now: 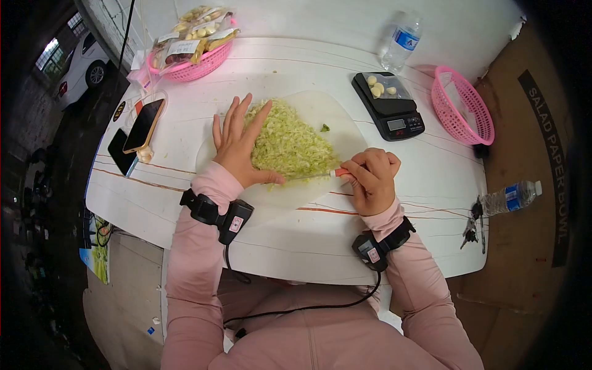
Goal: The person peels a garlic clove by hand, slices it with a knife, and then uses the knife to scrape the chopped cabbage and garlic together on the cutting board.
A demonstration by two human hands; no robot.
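A heap of finely chopped pale green vegetable (287,140) lies on a translucent cutting mat (345,126). My left hand (239,145) rests against the heap's left side, fingers spread, with its thumb along the near edge. In my right hand (373,179) is the red handle of a knife (317,176), gripped with the fingers wrapped round it. Its thin blade lies along the heap's near edge and points left towards my left thumb. One darker green scrap (325,128) sits on the mat to the right of the heap.
Pink basket (206,66) with bagged food, back left; phones (143,125) at left. A black scale (388,106) bearing a bag of pale pieces, a bottle (402,42) and another pink basket (462,106) stand back right. Keys (470,231) and a second bottle (512,197) lie right.
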